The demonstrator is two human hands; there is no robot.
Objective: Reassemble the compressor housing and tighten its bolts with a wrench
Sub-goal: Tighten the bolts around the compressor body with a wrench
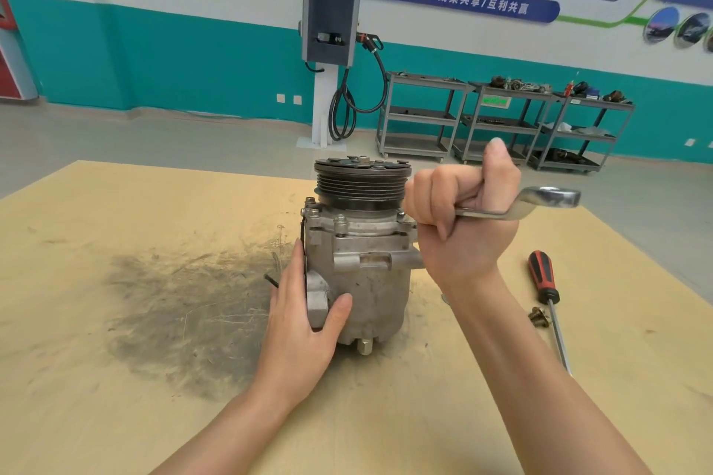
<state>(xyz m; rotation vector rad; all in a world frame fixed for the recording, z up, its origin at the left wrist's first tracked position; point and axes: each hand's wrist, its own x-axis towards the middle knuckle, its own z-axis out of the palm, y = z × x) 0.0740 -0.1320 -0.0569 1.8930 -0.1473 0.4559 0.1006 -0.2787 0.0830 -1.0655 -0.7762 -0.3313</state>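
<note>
Wooden tabletop, smudged dark beside the compressor, which stands upright, pulley on top. Left hand grips the compressor's side; right hand, raised beside the pulley, clenches a wrench. Nearby lies a screwdriver.
</note>
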